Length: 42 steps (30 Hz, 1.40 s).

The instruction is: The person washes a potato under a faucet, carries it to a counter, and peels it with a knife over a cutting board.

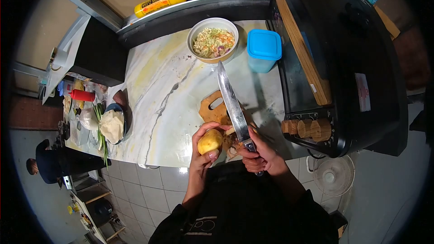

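My left hand (202,152) is wrapped round a yellow potato (210,142) at the centre of the view. In my right hand (261,153) is the handle of a large knife (232,105), its broad blade slanting up and away to the left. The two hands are close together at the counter's near edge. Beneath them lies a wooden cutting board (209,109) with a cut-out handle, partly hidden by the blade and my hands. Brown peelings (232,148) show between my hands.
A bowl of shredded salad (213,43) and a blue-lidded container (264,45) stand beyond the board. A black oven (352,72) fills the right side. Spring onions (101,131), a plate (122,108) and a red bottle (82,95) are at left. A person (49,162) is at far left.
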Tool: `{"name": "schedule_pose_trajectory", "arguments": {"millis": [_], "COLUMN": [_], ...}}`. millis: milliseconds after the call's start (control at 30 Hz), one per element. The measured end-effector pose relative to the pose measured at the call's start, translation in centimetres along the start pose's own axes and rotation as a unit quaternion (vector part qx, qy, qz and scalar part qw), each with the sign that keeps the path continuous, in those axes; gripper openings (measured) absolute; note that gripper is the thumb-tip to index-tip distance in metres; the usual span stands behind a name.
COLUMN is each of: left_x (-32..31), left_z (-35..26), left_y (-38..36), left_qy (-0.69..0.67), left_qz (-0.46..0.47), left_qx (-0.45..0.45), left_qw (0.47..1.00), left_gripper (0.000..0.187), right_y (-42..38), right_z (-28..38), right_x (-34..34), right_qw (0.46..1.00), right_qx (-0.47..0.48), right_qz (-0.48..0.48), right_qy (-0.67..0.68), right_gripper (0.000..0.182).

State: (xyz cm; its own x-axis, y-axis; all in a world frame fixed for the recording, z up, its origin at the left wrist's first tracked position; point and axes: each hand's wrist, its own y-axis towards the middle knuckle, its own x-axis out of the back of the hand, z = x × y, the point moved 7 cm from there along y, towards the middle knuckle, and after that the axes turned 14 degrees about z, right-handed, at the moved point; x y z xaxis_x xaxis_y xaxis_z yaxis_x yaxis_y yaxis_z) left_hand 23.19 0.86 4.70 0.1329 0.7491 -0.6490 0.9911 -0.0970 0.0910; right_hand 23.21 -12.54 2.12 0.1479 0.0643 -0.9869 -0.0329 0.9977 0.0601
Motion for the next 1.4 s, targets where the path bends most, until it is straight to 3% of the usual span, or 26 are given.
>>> {"name": "schedule_pose_trajectory", "arguments": {"millis": [233,333,533,667,767,833,967,1033,1167,1333,1400], "left_x": [0.7,0.8,1.7,1.5,1.2,0.9,1.3,1.2,0.2,0.1,0.2], "left_z": [-0.1,-0.1,-0.1,-0.6,-0.9,-1.2,-1.1,-1.3,-2.0,-2.0,-2.3], "left_y": [-0.1,-0.3,-0.9,-0.8,-0.6,-0.5,-0.8,-1.0,-0.4,-0.4,-0.3], "left_qy": [0.062,0.067,0.131,0.156,0.149,0.144,0.156,0.156,0.168,0.230,0.299], "left_qz": [-0.021,0.011,-0.053,-0.045,-0.041,-0.033,-0.057,-0.067,-0.006,0.009,0.011], "left_qx": [0.015,0.038,0.041,0.034,0.024,0.012,0.033,0.043,-0.003,-0.010,0.007], "left_qw": [0.998,0.997,0.989,0.986,0.988,0.989,0.986,0.985,0.986,0.973,0.954], "left_gripper": [0.073,0.065,0.061,0.060,0.060,0.061,0.076,0.080,0.087,0.106,0.115], "right_y": [0.1,0.7,1.0,1.2,1.2,0.9,-0.4,-0.8,-0.9,-0.7,-0.6], "right_z": [0.1,-0.1,-0.5,-0.5,-0.6,-0.2,1.5,3.1,3.9,4.1,3.9], "right_x": [0.1,0.2,0.2,0.1,0.4,0.3,0.6,-1.6,-4.1,-7.1,-7.0], "right_qw": [1.000,1.000,1.000,1.000,0.998,0.984,0.887,0.776,0.640,0.546,0.545], "right_qx": [0.006,0.009,-0.006,0.004,0.002,0.010,0.057,0.137,0.166,0.046,0.001], "right_qz": [-0.002,0.007,-0.009,-0.001,-0.018,-0.102,-0.255,-0.320,-0.316,-0.351,-0.358], "right_qy": [0.000,-0.001,-0.021,-0.023,-0.056,-0.147,-0.381,-0.526,-0.680,-0.759,-0.758], "right_gripper": [0.073,0.073,0.074,0.073,0.074,0.071,0.059,0.054,0.046,0.040,0.042]}}
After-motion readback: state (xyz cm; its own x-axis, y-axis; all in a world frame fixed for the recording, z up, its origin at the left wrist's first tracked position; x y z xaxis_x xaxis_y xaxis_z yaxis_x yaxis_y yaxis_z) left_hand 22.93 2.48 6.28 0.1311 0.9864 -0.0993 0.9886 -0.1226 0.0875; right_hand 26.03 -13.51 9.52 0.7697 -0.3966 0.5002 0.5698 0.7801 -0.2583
